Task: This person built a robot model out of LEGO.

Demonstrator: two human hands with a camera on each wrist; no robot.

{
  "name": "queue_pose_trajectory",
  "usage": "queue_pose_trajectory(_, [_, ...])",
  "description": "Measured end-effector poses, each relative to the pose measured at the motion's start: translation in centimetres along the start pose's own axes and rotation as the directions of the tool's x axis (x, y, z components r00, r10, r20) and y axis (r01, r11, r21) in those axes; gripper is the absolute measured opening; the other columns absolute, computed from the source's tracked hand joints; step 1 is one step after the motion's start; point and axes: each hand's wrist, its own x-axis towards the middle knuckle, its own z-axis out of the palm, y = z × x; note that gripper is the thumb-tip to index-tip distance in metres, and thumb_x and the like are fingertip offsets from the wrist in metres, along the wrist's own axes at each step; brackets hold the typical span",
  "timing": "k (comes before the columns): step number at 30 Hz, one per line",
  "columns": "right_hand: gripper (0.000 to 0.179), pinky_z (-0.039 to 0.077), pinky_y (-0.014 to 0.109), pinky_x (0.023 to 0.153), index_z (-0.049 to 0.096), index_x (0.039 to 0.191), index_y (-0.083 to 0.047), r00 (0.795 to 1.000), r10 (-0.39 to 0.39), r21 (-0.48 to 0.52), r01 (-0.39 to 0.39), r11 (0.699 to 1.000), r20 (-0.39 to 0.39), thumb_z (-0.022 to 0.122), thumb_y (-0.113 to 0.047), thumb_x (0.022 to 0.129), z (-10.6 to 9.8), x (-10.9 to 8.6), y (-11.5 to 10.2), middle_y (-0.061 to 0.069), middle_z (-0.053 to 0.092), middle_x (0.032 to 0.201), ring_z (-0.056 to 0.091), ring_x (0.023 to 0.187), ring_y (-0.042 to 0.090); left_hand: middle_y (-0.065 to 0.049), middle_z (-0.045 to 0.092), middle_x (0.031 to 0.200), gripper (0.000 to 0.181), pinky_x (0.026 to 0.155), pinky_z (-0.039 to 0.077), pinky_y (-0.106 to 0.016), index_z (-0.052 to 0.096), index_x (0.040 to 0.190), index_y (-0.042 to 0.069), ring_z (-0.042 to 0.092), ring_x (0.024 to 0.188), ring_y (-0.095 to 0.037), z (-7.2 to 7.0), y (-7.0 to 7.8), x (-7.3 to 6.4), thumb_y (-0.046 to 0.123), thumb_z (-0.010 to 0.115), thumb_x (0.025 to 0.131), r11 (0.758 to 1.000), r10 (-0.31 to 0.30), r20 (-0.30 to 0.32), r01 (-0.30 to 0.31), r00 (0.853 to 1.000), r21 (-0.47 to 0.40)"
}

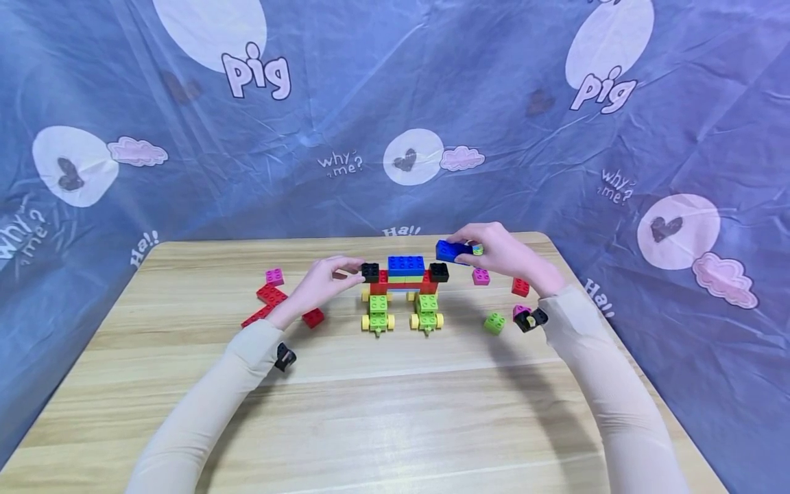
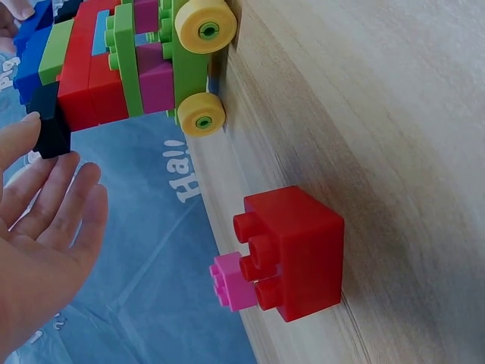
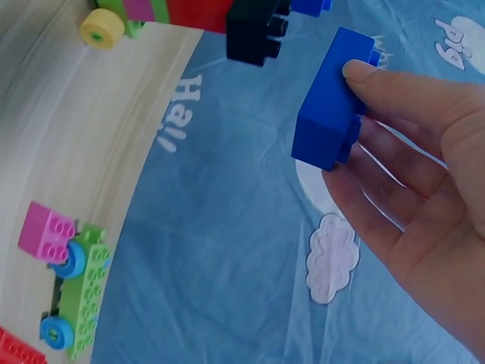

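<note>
The brick build looks well advanced: yellow-wheeled green bases (image 1: pixel 378 321) carry red bricks (image 2: pixel 76 76), above them come a green layer (image 2: pixel 57 49) and a blue top layer (image 1: pixel 405 266), and a left black brick (image 1: pixel 370 273) and a right black brick (image 1: pixel 439 272) sit at the two ends. What seems left is the held blue brick (image 3: pixel 330 106), not yet joined on, while a loose red brick (image 2: pixel 311 258), a pink brick (image 1: pixel 481 276), a small green brick (image 1: pixel 494 323) and a green blue-wheeled base (image 3: pixel 79 296) lie apart on the table (image 1: pixel 395 412). The right hand (image 1: pixel 500 250) grips the held blue brick, its thumb on one long side and the other fingers reaching round the opposite side; its studs face up. It hangs in the air near the right black brick, with a visible gap between them in the right wrist view. The left hand (image 1: pixel 319 280) pinches the left black brick, thumb and forefinger on opposite sides, seemingly steadying the build, while its remaining fingers spread free beside it.
</note>
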Motion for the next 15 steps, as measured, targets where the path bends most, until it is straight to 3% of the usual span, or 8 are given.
queue_pose_trajectory(7, [0.034, 0.061, 0.042, 0.079, 0.069, 0.118, 0.001, 0.999, -0.042, -0.008, 0.042, 0.999, 0.021, 0.076, -0.008, 0.086, 0.2, 1.1, -0.9, 0.018, 0.072, 0.114, 0.071, 0.097, 0.028, -0.014, 0.068, 0.128, 0.038, 0.096, 0.058, -0.043, 0.064, 0.130, 0.004, 0.067, 0.111, -0.029, 0.0, 0.0, 0.1, 0.018, 0.067, 0.094, 1.000, 0.008, -0.002, -0.008, 1.000, 0.000])
queue_pose_trajectory(15, [0.035, 0.060, 0.044, 0.089, 0.070, 0.119, 0.000, 0.997, -0.068, 0.009, 0.068, 0.998, 0.042, 0.076, -0.011, 0.087, 0.7, 2.2, -1.8, 0.017, 0.073, 0.114, 0.070, 0.103, 0.029, -0.015, 0.068, 0.126, 0.038, 0.096, 0.058, -0.042, 0.064, 0.130, 0.004, 0.067, 0.112, -0.029, 0.0, 0.0, 0.0, 0.018, 0.067, 0.095, 1.000, 0.007, 0.001, -0.007, 1.000, 0.004])
